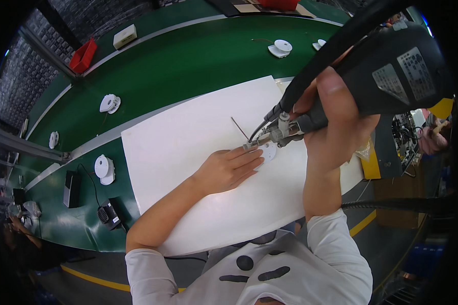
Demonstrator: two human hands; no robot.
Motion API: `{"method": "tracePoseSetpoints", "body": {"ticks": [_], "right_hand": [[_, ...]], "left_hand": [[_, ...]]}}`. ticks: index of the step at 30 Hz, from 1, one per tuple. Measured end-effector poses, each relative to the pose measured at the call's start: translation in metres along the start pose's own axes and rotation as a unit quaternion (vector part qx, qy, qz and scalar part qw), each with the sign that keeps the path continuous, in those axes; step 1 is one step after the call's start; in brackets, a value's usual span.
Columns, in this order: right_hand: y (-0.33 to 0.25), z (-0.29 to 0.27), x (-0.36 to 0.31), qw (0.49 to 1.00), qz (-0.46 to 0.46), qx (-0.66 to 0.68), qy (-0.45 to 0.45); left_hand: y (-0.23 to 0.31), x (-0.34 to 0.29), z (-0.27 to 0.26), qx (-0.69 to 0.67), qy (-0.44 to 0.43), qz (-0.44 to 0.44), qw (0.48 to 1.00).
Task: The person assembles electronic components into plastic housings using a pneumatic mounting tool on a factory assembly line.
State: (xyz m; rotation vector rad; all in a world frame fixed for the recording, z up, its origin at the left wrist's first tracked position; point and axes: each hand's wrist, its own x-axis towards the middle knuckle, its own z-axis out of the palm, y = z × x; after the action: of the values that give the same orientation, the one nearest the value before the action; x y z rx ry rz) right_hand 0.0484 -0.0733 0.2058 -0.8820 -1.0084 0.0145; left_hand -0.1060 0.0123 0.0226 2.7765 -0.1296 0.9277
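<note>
White disc: I'm pinning the small round white part (268, 152) flat on the white board (188, 147), just past my fingertips.
Left hand: my left hand (229, 168) lies open, palm down, fingers pressing the disc's edge.
Right hand: my right hand (336, 117) is clenched around the black power screwdriver (392, 71), metal tip touching the disc.
Doing it well: I judge the tip should stay square and the disc steady.
Counter: green counter (188, 61) carries more white discs.
</note>
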Motion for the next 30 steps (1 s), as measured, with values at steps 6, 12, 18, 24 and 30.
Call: {"method": "tracePoseSetpoints", "body": {"ticks": [6, 12, 18, 24, 30], "right_hand": [[0.006, 0.003, 0.002, 0.999, -0.029, 0.014, -0.036], [0.009, 0.004, 0.002, 0.998, -0.037, 0.012, -0.052], [0.019, 0.008, -0.004, 0.997, -0.058, 0.019, -0.041], [-0.016, -0.038, 0.003, 0.991, -0.039, -0.060, 0.108], [0.007, -0.084, 0.014, 0.959, -0.213, -0.179, 0.045]], "left_hand": [[-0.002, -0.001, 0.000, -0.005, 0.005, 0.000, 1.000], [-0.001, 0.002, -0.002, -0.001, 0.006, 0.005, 1.000], [0.000, 0.001, -0.002, 0.017, 0.013, 0.001, 1.000], [-0.031, 0.011, 0.006, 0.109, -0.029, -0.073, 0.991], [-0.062, -0.040, -0.074, 0.294, -0.013, -0.373, 0.880]]}}
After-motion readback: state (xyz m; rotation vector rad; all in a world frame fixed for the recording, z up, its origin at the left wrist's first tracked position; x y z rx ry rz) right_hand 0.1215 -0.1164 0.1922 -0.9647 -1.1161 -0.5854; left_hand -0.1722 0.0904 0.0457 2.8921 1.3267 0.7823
